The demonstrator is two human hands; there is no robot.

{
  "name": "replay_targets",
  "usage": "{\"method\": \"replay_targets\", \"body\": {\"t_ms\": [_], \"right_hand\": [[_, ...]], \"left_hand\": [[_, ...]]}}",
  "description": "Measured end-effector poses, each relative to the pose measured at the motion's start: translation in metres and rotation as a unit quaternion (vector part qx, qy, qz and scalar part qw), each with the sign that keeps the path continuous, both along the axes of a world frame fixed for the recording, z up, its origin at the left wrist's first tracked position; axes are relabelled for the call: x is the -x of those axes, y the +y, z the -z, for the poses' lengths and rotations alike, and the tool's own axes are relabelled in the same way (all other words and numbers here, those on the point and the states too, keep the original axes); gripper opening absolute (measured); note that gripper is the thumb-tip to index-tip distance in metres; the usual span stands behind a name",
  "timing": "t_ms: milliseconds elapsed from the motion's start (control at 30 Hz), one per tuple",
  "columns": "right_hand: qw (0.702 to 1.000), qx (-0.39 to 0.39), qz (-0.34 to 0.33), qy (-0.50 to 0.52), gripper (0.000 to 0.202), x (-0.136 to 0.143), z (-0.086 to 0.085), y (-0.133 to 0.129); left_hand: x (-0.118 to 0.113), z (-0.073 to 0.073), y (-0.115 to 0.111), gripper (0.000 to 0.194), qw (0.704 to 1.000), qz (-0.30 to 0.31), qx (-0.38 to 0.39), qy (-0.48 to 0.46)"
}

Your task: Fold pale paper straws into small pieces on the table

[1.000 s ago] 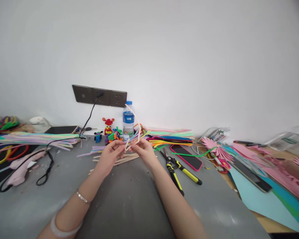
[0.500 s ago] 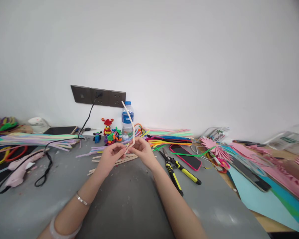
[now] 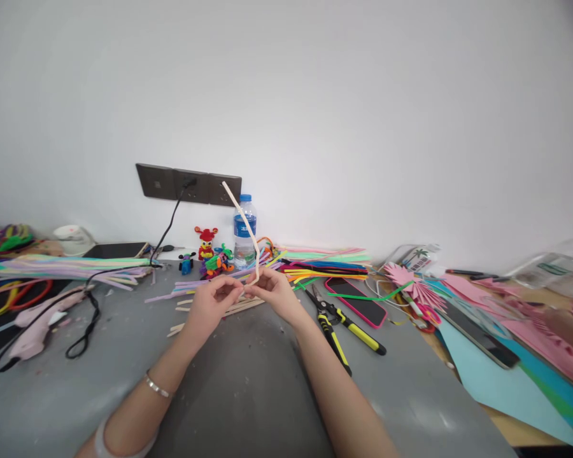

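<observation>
My left hand (image 3: 213,305) and my right hand (image 3: 275,291) meet above the grey table (image 3: 248,394), fingertips pinched together on the lower end of a cream pipe cleaner (image 3: 244,226). Its free end sticks up and to the left, in front of the water bottle (image 3: 245,230). Several cream sticks (image 3: 229,308) lie on the table right under my hands. Yellow-handled pliers (image 3: 341,327) lie just right of my right wrist.
Coloured pipe cleaners (image 3: 325,262) are piled at the back, more at the left (image 3: 62,266). A pink glue gun (image 3: 41,321) with a black cord lies left. A pink-cased phone (image 3: 357,301), small toy figures (image 3: 209,253), pink paper pieces (image 3: 413,286) and blue paper (image 3: 501,381) are also around.
The pipe cleaner was a bent loop between my hands; now its free end stands straighter, swung up and to the left. My hands stayed close together.
</observation>
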State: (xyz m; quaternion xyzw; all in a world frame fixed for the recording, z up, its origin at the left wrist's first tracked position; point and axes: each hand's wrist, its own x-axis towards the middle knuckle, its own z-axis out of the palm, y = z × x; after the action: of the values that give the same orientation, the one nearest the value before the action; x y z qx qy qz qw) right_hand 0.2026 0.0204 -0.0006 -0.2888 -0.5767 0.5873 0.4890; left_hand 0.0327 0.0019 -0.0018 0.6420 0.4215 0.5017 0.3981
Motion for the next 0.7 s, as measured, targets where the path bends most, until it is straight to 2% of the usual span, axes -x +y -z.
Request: {"method": "replay_targets", "body": {"t_ms": [267, 467, 600, 700], "right_hand": [[1.000, -0.002, -0.003, 0.016, 0.026, -0.002, 0.000, 0.000], [1.000, 0.002, 0.024, 0.011, 0.025, -0.009, 0.000, 0.003], [1.000, 0.014, 0.000, 0.018, 0.032, -0.011, -0.001, 0.003], [0.999, 0.016, -0.001, 0.030, 0.030, -0.011, -0.002, 0.003]], "left_hand": [[-0.001, 0.000, -0.001, 0.015, 1.000, -0.007, -0.015, 0.016], [0.000, 0.003, 0.001, 0.014, 0.997, -0.034, -0.051, 0.038], [0.001, 0.003, 0.001, 0.013, 0.996, -0.042, -0.065, 0.048], [0.001, 0.002, 0.001, 0.013, 0.996, -0.046, -0.058, 0.044]]}}
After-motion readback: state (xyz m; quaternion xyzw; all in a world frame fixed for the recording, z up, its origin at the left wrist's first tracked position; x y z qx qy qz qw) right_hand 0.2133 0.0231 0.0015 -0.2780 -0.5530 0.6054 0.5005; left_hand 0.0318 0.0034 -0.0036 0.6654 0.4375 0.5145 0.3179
